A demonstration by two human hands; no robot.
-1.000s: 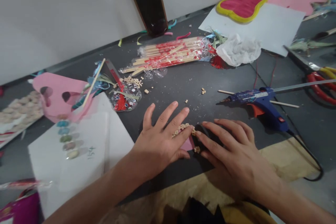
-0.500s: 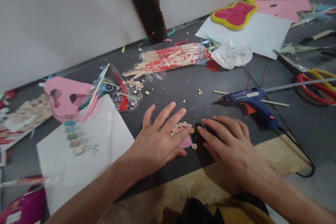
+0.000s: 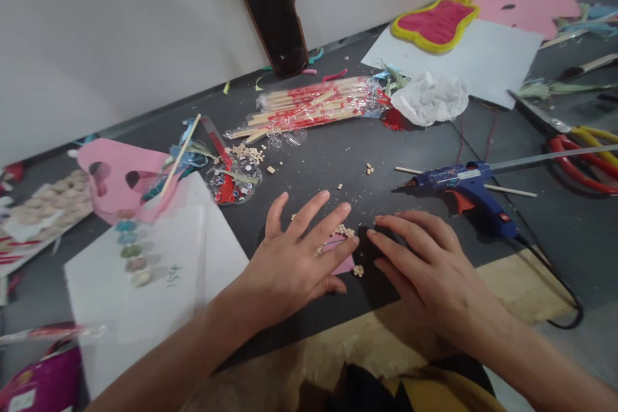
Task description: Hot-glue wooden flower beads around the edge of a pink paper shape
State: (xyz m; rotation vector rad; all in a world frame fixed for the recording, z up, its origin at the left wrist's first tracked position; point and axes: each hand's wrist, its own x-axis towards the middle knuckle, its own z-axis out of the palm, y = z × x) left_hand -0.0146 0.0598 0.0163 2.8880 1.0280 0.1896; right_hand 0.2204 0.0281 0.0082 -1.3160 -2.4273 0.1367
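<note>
My left hand (image 3: pixel 297 254) lies flat on the dark work surface (image 3: pixel 338 154), fingers spread, over a small pink piece (image 3: pixel 338 257) with tiny beige bits (image 3: pixel 344 230) stuck along its edge. My right hand (image 3: pixel 425 264) rests flat beside it on the right, fingers stretched toward the pink piece, the fingertips nearly meeting those of the left hand. Neither hand holds anything. A few loose beige bits (image 3: pixel 358 270) lie just below the piece.
A blue glue gun (image 3: pixel 466 188) lies right of the hands with its cable trailing. Behind are a pack of wooden sticks (image 3: pixel 309 106), crumpled tissue (image 3: pixel 427 98), googly eyes (image 3: pixel 236 180), a pink mask (image 3: pixel 120 180), white paper (image 3: pixel 145 283), scissors (image 3: pixel 579 145) and a leaning phone (image 3: pixel 270 9).
The left hand has shifted slightly forward over the pink piece, covering more of it. The right hand stays flat beside it. The view has moved a little.
</note>
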